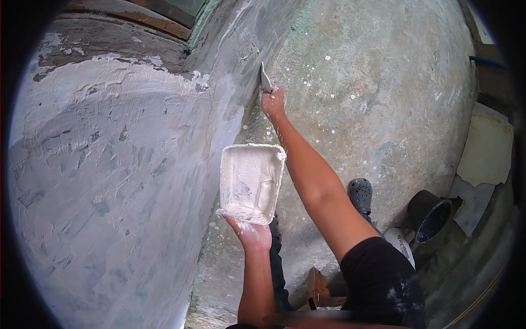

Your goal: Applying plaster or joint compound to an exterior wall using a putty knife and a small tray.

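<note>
My left hand (253, 234) is closed on the near end of a rectangular plastic tub (224, 183), which is smeared inside with white putty. White smears also mark the fingers and palm. Stretched far forward, my right hand (273, 102) grips a putty knife (266, 78) with its blade pointing up along the wall. The blade is near the wall's lower edge; I cannot tell whether it touches. The wall (120, 164) on the left carries patchy white putty, with bare grey showing through in places.
Paint spots dot the concrete floor (339, 131). A dark bucket (429, 216) lies tilted on the right, beside a white container (399, 244) and some torn sheets (485, 145). My shoe (360, 194) and a wooden piece (318, 288) are below. Weathered wood (109, 41) borders the wall's top.
</note>
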### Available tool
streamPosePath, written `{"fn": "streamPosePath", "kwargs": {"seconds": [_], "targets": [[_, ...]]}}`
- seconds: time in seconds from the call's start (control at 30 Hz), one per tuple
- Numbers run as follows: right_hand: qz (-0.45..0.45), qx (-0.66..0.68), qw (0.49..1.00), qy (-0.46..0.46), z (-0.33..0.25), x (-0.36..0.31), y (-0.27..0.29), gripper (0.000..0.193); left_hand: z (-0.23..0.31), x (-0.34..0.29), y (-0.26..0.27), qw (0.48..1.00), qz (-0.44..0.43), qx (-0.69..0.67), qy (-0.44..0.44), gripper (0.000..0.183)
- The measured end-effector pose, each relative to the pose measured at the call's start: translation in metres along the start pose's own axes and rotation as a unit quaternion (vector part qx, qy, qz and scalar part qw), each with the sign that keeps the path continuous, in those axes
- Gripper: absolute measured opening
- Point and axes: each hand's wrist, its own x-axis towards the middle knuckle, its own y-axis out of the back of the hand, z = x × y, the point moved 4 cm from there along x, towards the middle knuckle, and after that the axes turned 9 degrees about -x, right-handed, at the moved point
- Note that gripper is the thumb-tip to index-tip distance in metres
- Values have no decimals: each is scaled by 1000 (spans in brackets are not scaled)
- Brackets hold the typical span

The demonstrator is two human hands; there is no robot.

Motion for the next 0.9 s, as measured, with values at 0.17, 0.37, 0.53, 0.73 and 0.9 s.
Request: {"fn": "streamPosePath", "kwargs": {"seconds": [0.17,0.37,0.53,0.73,0.9], "targets": [[-130,12,991,-30,1,-117,-29,36,12,-7,11,1000,12,-21,5,80],[-316,-5,947,53,-7,-144,-3,31,18,-17,36,1000,16,-8,23,81],[-131,95,978,-129,-1,-81,12,29,33,-12,64,1000,23,5,7,80],[-128,50,989,-52,-32,-204,-63,34,54,-12,61,999,24,26,-29,77],[-173,36,984,19,46,-213,-39,34,47,-13,61,999,26,28,-28,79]]}}
